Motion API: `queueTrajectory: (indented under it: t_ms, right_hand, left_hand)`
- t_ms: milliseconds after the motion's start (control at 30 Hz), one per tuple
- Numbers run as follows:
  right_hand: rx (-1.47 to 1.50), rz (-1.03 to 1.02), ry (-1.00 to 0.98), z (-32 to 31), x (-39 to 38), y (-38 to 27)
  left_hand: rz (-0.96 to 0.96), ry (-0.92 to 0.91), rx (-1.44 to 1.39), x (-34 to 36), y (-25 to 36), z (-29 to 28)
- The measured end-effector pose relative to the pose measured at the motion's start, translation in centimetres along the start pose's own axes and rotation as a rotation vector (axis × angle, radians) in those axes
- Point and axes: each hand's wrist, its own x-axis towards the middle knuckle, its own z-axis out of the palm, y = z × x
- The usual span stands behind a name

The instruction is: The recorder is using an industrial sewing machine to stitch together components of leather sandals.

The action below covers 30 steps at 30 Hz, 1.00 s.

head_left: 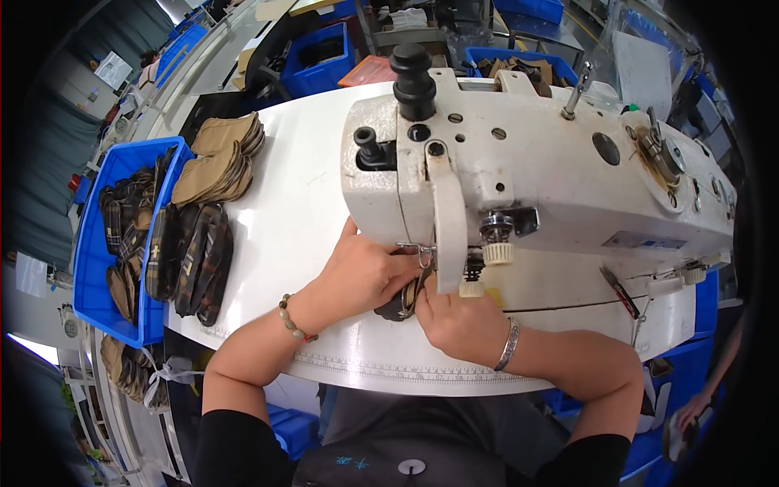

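Hands: left hand point(365, 272), right hand point(454, 312) both pinching dark fabric piece point(398, 307) under sewing machine point(535, 174)

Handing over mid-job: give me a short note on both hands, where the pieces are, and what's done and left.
Left hand: pressing a dark fabric piece flat under the sewing machine head.
Right hand: fingers pinching the same piece by the needle area, which the hands hide.
Pieces: dark plaid pieces in a row and tan pieces stacked on the white table, left; more in the blue bin.
Done: cannot tell which piles are sewn.
Left: the piece under the head is in work.
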Motion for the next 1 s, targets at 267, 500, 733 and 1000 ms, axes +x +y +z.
queueTrajectory:
  t_ms: [267,500,733,1000]
  right_hand:
    - [0.134,0.046,-0.089,-0.2,-0.3,0.1]
    - [0.092,0.009,-0.116,-0.5,-0.5,-0.6]
    - [0.079,-0.044,-0.125,-0.7,-1.2,-1.7]
    - [0.056,-0.099,-0.084,-1.5,-1.2,-2.0]
  left_hand:
    - [0.081,-0.147,-0.011,-0.7,2.9,-5.6]
    - [0.111,-0.209,0.367,-2.1,4.5,-3.7]
    - [0.104,-0.052,0.250,-2.0,4.7,-1.8]
    - [0.011,-0.141,0.038,-1.6,4.1,-1.3]
